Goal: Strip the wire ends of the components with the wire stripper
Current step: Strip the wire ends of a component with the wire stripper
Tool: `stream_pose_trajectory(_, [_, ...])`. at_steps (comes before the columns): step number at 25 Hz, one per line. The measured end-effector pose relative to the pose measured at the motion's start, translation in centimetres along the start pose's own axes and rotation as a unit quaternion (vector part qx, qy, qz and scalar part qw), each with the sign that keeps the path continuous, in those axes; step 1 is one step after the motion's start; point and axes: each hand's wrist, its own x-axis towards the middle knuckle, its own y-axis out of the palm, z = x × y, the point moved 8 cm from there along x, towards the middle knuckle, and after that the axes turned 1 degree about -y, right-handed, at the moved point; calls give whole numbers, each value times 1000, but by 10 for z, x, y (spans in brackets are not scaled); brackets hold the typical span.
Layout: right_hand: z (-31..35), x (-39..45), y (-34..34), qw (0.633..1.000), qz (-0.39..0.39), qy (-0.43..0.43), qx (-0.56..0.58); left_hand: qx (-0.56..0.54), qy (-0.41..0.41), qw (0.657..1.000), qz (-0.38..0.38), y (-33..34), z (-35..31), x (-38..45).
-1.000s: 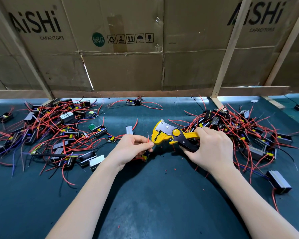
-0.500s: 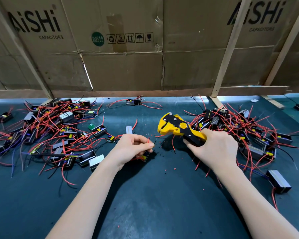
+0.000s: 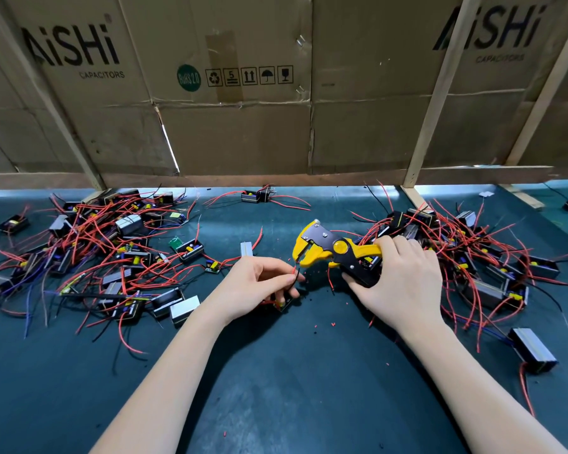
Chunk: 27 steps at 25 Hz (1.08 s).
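Observation:
My right hand point(image 3: 404, 283) grips the handles of the yellow and black wire stripper point(image 3: 328, 249), whose jaws point left and down. My left hand point(image 3: 253, 286) pinches a small black component point(image 3: 284, 303) with thin wires; a black wire end point(image 3: 296, 277) sticks up between my fingertips, just below the stripper's jaws. Most of that component is hidden under my fingers.
A heap of black components with red wires point(image 3: 89, 253) lies at the left, another heap point(image 3: 473, 257) at the right behind my right hand. Bits of red insulation point(image 3: 333, 323) dot the dark green mat point(image 3: 276, 388). A cardboard wall point(image 3: 243, 109) closes the back.
The stripper had swung up and to the right, away from my left hand; now its jaws are back down at the wire end that my left hand holds up.

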Motion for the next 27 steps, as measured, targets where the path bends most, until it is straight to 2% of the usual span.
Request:
stream_pose_trajectory(5, [-2, -1, 5, 1000, 23, 3, -3, 48, 29, 998, 17, 4, -4, -1])
stream_pose_trajectory(18, [8, 0, -1, 998, 18, -54, 13, 13, -6, 1000, -15, -1, 0, 1])
stream_pose_trajectory(24, [-4, -1, 4, 999, 32, 4, 10, 28, -6, 1000, 13, 3, -5, -2])
stream_pose_trajectory(27, [-5, 0, 4, 1000, 24, 4, 3, 37, -1, 999, 16, 3, -8, -3])
